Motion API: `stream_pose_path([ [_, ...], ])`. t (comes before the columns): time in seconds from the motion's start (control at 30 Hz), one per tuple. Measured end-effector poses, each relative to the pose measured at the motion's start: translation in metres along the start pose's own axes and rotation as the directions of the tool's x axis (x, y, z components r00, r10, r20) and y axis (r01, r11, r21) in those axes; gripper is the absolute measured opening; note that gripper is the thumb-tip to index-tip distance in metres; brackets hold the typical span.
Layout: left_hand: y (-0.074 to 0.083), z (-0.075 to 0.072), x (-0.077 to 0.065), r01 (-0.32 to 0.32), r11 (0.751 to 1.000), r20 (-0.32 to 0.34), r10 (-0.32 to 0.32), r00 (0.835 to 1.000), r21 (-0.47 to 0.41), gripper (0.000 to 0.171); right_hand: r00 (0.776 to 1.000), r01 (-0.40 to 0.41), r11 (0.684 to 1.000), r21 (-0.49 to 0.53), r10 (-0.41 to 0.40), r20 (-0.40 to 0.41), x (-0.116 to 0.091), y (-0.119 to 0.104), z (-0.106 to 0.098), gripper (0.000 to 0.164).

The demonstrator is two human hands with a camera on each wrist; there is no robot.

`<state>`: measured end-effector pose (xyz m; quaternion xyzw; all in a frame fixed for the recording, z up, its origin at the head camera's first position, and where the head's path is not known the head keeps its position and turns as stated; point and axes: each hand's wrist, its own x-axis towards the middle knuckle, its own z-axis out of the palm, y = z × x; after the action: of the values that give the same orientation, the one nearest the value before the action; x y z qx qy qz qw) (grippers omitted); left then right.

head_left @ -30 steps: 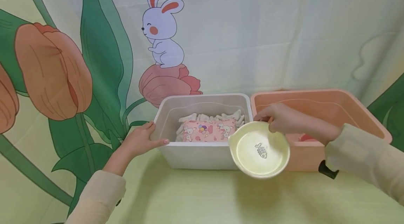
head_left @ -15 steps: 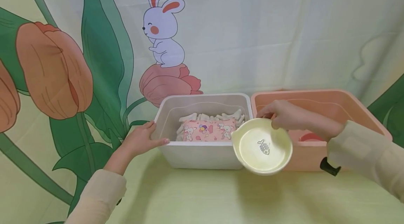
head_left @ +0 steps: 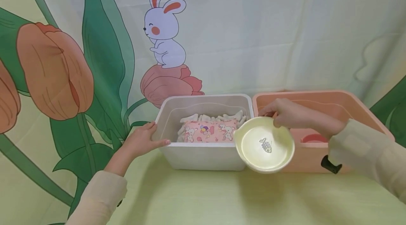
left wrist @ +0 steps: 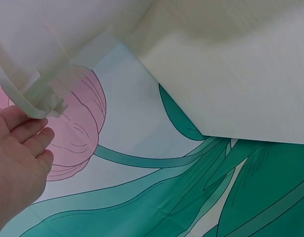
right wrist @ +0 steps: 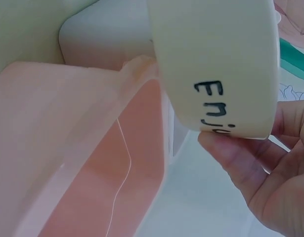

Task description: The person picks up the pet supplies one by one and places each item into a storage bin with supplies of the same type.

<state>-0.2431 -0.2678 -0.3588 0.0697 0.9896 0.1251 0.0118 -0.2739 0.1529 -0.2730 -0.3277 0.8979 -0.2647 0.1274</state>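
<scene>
A cream bowl (head_left: 265, 145) with a small pouring lip and a fish-bone print inside is tilted toward me. My right hand (head_left: 293, 114) pinches its far rim, holding it in front of the two bins. Dark lettering starting "Enj" shows on the bowl's outer wall (right wrist: 216, 64) in the right wrist view, where thumb and fingers grip the rim. My left hand (head_left: 139, 140) rests against the left front corner of the light grey bin (head_left: 203, 157), thumb stretched along the front rim. In the left wrist view, its loosely bent fingers (left wrist: 30, 131) touch the bin's lip.
Inside the grey bin a pink rabbit-print packet (head_left: 210, 131) lies on white pieces (head_left: 234, 116). The peach bin (head_left: 317, 105) stands directly to its right, holding a red round item (head_left: 314, 138). Behind both hangs a printed cloth (head_left: 241, 41); the pale green tabletop (head_left: 196, 196) lies in front.
My right hand has moved the bowl slightly up and to the right, uncovering more of the red item. The left hand has stayed at the grey bin's corner.
</scene>
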Motion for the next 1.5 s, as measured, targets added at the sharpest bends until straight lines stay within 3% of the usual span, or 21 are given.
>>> stream_pose_path([
  [0.67, 0.001, -0.001, -0.002, 0.009, 1.0, 0.005, -0.009, 1.0, -0.014, 0.095, 0.999, -0.028, 0.999, 0.026, 0.028, 0.022, 0.006, 0.01, -0.007, 0.05],
  [1.0, -0.001, 0.0, -0.001, -0.001, 1.0, 0.0, 0.001, 1.0, -0.011, 0.095, 1.0, 0.002, 0.997, -0.072, 0.0, 0.019, 0.01, 0.015, -0.015, 0.047],
  [1.5, -0.003, 0.002, 0.0, -0.01, 1.0, -0.003, 0.01, 1.0, -0.011, 0.095, 0.997, -0.064, 0.998, 0.01, 0.064, 0.042, 0.014, 0.025, -0.018, 0.046],
])
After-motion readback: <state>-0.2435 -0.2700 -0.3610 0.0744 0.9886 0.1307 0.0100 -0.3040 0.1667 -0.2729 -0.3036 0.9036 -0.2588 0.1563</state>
